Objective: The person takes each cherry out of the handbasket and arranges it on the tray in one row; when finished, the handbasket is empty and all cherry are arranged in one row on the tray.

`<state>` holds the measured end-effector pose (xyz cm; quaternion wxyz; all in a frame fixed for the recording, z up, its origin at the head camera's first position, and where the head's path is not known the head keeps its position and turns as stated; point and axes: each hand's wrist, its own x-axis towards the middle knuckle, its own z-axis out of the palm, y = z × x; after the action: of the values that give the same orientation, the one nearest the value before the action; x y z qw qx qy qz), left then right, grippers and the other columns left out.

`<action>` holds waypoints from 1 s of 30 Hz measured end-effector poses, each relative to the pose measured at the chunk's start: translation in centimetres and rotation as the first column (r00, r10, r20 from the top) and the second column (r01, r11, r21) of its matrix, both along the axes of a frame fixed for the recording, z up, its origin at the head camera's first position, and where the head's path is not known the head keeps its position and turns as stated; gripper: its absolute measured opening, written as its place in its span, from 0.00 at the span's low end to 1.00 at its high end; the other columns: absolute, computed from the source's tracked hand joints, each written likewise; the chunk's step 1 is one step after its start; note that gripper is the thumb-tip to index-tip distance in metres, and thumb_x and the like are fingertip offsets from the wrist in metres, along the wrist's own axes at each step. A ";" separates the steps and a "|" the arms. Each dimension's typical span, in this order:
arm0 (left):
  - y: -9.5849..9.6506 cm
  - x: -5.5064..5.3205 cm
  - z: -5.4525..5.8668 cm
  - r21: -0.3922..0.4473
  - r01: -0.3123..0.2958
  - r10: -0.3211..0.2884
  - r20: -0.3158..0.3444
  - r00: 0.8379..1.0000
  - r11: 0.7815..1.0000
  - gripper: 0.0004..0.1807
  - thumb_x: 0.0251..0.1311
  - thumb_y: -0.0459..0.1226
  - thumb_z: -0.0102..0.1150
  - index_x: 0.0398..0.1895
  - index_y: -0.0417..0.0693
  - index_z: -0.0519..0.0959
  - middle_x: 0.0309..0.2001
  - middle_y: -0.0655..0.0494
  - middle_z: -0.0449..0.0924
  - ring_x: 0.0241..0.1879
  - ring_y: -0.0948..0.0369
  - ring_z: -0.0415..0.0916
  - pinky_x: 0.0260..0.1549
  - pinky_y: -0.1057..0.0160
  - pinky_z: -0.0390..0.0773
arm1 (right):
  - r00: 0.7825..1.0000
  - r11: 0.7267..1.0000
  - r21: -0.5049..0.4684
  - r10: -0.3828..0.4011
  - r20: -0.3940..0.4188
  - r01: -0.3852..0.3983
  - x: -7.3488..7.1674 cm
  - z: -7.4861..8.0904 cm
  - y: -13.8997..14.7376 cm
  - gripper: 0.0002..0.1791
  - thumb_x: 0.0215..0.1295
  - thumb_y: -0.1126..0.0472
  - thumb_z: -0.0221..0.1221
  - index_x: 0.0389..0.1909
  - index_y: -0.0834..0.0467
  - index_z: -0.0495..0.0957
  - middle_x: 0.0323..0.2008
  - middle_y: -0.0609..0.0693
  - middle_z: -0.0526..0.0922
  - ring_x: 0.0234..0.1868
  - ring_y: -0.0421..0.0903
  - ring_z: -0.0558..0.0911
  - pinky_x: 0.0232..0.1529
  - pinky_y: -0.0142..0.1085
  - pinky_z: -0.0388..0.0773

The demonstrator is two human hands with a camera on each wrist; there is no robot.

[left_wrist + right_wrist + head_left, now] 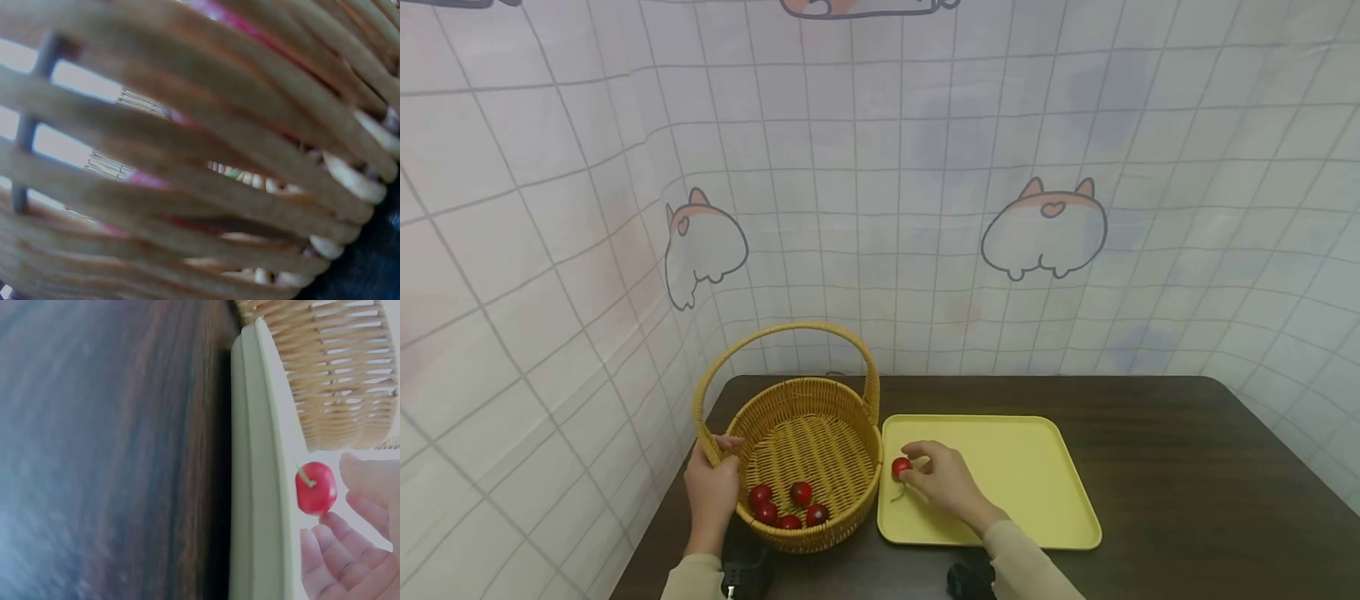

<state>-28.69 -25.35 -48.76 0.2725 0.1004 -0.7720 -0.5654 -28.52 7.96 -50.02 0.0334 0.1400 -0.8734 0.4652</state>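
Note:
At the left of the dark table stands a yellow woven basket (808, 533) with a tall arched handle. Several dark red cherries (801, 494) lie in its near part. My left hand (711, 492) grips the basket's handle where it meets the left rim. The left wrist view shows only blurred wickerwork (187, 125) up close. By the left edge of a yellow tray (1022, 483) is one red cherry (316, 489) with a green stem. Fingertips of my right hand (947, 483) are right at it, and in the right wrist view the thumb and fingers stand loosely apart around its side.
The tray's left side is close beside the basket. A black device (747, 573) is near my left wrist, another (967, 581) near my right. Behind the table (1210, 483) hangs a white gridded cloth (880, 208) with dog drawings; it also lines both sides.

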 end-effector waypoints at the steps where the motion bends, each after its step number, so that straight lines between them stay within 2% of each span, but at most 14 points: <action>1: 0.0 0.0 0.0 0.001 0.001 -0.001 -0.001 1.000 1.000 0.09 0.55 0.23 0.46 0.39 0.37 0.69 0.44 0.41 0.83 0.44 0.55 0.74 0.34 0.67 0.66 | 1.000 1.000 -0.005 0.002 -0.007 -0.002 0.1 0.1 0.0 0.22 0.60 0.61 0.66 0.54 0.63 0.78 0.51 0.58 0.81 0.36 0.45 0.82 0.25 0.34 0.77; 7: -0.1 -0.1 -0.1 -0.006 -0.008 0.008 -0.001 1.000 1.000 0.09 0.55 0.23 0.46 0.38 0.38 0.70 0.44 0.43 0.83 0.39 0.57 0.71 0.32 0.66 0.66 | 0.996 1.000 -0.017 -0.024 -0.086 0.023 0.6 1.0 -0.5 0.19 0.63 0.60 0.63 0.54 0.60 0.78 0.52 0.59 0.81 0.36 0.46 0.83 0.29 0.32 0.77; 13: 0.0 -0.1 -0.2 -0.007 -0.016 0.016 -0.003 1.000 1.000 0.09 0.55 0.23 0.47 0.38 0.39 0.70 0.44 0.44 0.84 0.36 0.59 0.70 0.31 0.66 0.66 | 0.981 0.996 -0.088 -0.050 -0.186 0.034 1.6 2.9 -2.0 0.15 0.64 0.61 0.62 0.51 0.57 0.80 0.47 0.57 0.82 0.35 0.46 0.84 0.33 0.32 0.79; 20: 0.0 -0.2 -0.1 -0.014 -0.015 0.015 -0.001 1.000 1.000 0.09 0.55 0.23 0.46 0.38 0.38 0.70 0.44 0.43 0.83 0.39 0.58 0.71 0.32 0.67 0.66 | 0.968 0.986 -0.158 0.015 -0.250 -0.056 2.5 4.9 -4.2 0.12 0.65 0.63 0.61 0.49 0.54 0.81 0.46 0.50 0.83 0.38 0.44 0.83 0.37 0.33 0.80; 25: -0.1 -0.1 -0.1 0.003 0.001 -0.001 0.001 1.000 1.000 0.09 0.55 0.23 0.46 0.39 0.38 0.69 0.45 0.42 0.83 0.43 0.57 0.73 0.35 0.68 0.66 | 0.954 0.971 -0.173 0.110 -0.279 -0.163 2.6 5.2 -5.9 0.11 0.64 0.63 0.62 0.46 0.51 0.81 0.41 0.45 0.84 0.37 0.41 0.82 0.39 0.35 0.79; 30: 0.0 0.0 0.1 0.009 0.014 -0.014 0.023 1.000 1.000 0.10 0.56 0.23 0.46 0.41 0.38 0.69 0.46 0.43 0.83 0.44 0.57 0.72 0.35 0.66 0.65 | 0.933 0.962 -0.124 0.198 -0.301 -0.244 2.4 5.1 -7.5 0.11 0.63 0.65 0.62 0.46 0.53 0.81 0.42 0.48 0.84 0.37 0.39 0.81 0.39 0.32 0.79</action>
<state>-28.68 -25.34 -48.66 0.2593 0.1027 -0.7733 -0.5694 -26.13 0.45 -44.88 0.1175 0.3001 -0.7981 0.5091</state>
